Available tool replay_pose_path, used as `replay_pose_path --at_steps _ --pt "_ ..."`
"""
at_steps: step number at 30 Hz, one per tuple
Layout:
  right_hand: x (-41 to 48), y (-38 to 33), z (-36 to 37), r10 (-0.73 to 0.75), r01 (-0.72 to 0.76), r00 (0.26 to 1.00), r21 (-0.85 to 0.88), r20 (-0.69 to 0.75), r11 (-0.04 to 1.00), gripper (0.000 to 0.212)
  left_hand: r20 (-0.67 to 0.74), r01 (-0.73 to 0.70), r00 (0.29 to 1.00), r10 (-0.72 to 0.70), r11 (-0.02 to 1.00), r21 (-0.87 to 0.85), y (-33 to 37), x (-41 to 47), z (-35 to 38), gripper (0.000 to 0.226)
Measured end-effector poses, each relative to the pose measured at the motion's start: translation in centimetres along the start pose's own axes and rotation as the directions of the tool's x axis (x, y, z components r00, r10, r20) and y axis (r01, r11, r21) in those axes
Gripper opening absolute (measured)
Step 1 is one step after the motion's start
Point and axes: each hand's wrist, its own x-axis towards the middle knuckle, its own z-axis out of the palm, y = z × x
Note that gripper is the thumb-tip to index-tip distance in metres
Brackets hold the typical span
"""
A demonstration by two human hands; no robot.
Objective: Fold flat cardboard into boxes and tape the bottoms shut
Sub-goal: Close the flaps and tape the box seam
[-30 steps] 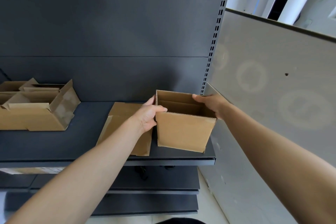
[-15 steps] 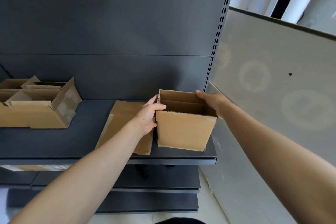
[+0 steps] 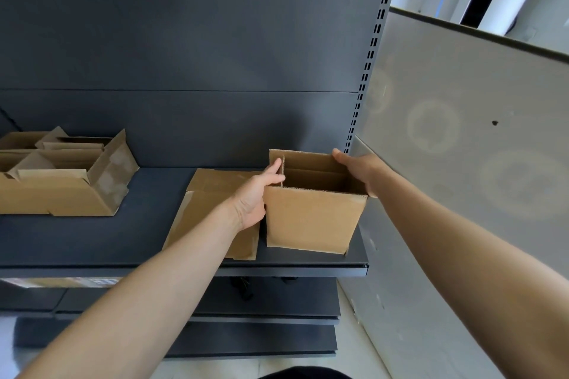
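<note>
While the opened box stands upright at the right end of the dark shelf, it is clamped from both sides: its left wall is pinched near the top edge by the left hand, and the far right corner of the rim is gripped by the right hand. This hold is judged to be for squaring the walls and steadying them. The box is caught between the two hands, open top up, just beside flat cardboard lying to its left. Folded boxes are seen well apart at the left.
</note>
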Motion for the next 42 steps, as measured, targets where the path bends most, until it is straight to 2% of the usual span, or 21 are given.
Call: replay_pose_path --at_steps 2,5,10,11,12,14,15,16,17,19,20,24,27,32,34,37,42 --pt "0.2 0.0 -0.3 0.007 -0.013 0.998 0.088 0.063 0.996 0.070 -0.035 0.015 0.999 -0.015 1.000 0.004 0.1 0.2 -0.3 0.044" --pt "0.1 0.1 -1.2 0.023 -0.073 0.979 0.246 0.202 0.966 0.066 0.003 0.027 1.000 -0.028 0.995 0.095 0.1 0.2 -0.7 0.052" --pt "0.4 1.7 -3.2 -0.047 -0.151 0.929 0.492 0.368 0.857 0.034 -0.003 0.064 0.998 -0.064 0.992 0.113 0.4 0.7 -0.9 0.057" --pt "0.3 2.1 -3.4 -0.064 -0.161 0.918 0.514 0.392 0.843 0.034 -0.003 0.073 0.997 -0.073 0.991 0.116 0.5 0.8 -0.9 0.059" --pt "0.2 2.5 -3.6 -0.087 -0.163 0.904 0.524 0.418 0.836 0.044 0.000 0.077 0.997 -0.077 0.989 0.129 0.5 0.8 -0.9 0.061" --pt "0.5 3.3 -4.0 -0.138 -0.144 0.863 0.500 0.485 0.854 0.077 0.018 0.081 0.996 -0.086 0.982 0.173 0.7 0.8 -0.8 0.064" --pt "0.8 3.7 -4.0 -0.153 -0.131 0.847 0.478 0.510 0.869 0.084 0.028 0.083 0.996 -0.090 0.978 0.193 0.7 0.8 -0.7 0.066" --pt "0.8 3.8 -4.0 -0.160 -0.126 0.831 0.461 0.532 0.878 0.081 0.037 0.086 0.995 -0.096 0.974 0.209 0.7 0.8 -0.7 0.068" --pt "0.5 3.8 -3.8 -0.159 -0.124 0.826 0.449 0.541 0.885 0.068 0.046 0.089 0.994 -0.101 0.972 0.218 0.7 0.8 -0.6 0.070" --pt "0.3 3.5 -3.7 -0.141 -0.115 0.836 0.420 0.531 0.900 0.038 0.063 0.092 0.992 -0.110 0.969 0.231 0.7 0.8 -0.6 0.075" --pt "0.4 3.5 -3.7 -0.137 -0.108 0.834 0.401 0.534 0.910 0.033 0.074 0.094 0.991 -0.114 0.967 0.239 0.7 0.8 -0.7 0.077" --pt "0.5 3.0 -3.3 -0.082 -0.063 0.862 0.265 0.500 0.962 0.041 0.099 0.098 0.987 -0.124 0.966 0.240 0.7 0.9 -1.0 0.082" --pt "0.4 3.0 -2.6 -0.034 -0.020 0.918 0.133 0.394 0.991 0.043 0.106 0.092 0.987 -0.122 0.963 0.252 0.5 0.9 -1.1 0.086" --pt "0.8 3.2 -0.5 -0.077 0.075 0.989 0.016 0.128 0.997 0.034 0.195 0.102 0.968 -0.156 0.960 0.260 0.4 0.8 -2.2 0.122" --pt "0.9 3.1 -0.2 -0.089 0.090 0.992 -0.005 0.094 0.996 0.032 0.213 0.100 0.964 -0.158 0.960 0.261 0.4 0.8 -2.6 0.121" --pt "0.4 2.9 -0.5 -0.092 0.093 0.988 0.002 0.128 0.996 0.028 0.201 0.087 0.969 -0.145 0.958 0.272 0.4 0.8 -2.7 0.122" --pt "-0.2 2.9 -1.1 -0.063 0.048 0.974 0.075 0.216 0.996 0.026 0.083 0.064 0.992 -0.094 0.949 0.309 0.3 0.6 -1.8 0.093"
